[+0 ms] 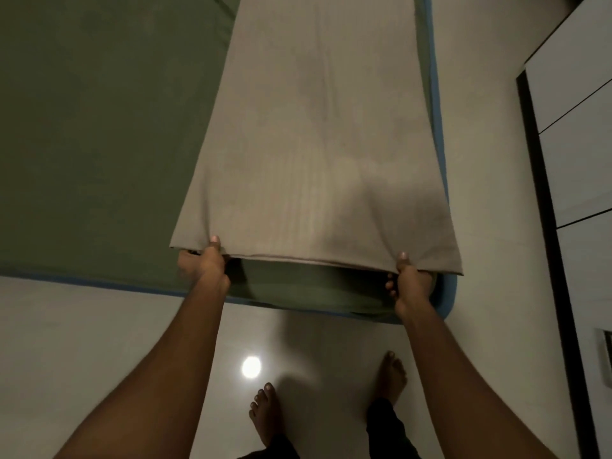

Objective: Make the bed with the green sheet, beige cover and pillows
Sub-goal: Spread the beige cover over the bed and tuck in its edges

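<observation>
Outstretched arms (178, 352) end in the left hand (204, 265) and right hand (410, 283), each pinching the near hem of the cover (314, 144), a narrow strip lying along the right of the sheet (99, 127); it looks light and limp, so it is best held by the corners.

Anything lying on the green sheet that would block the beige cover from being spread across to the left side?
Nothing visible does. The green sheet left of the beige cover shows nothing lying on it as far as the view reaches. The left hand and right hand grip the cover's near edge.
</observation>
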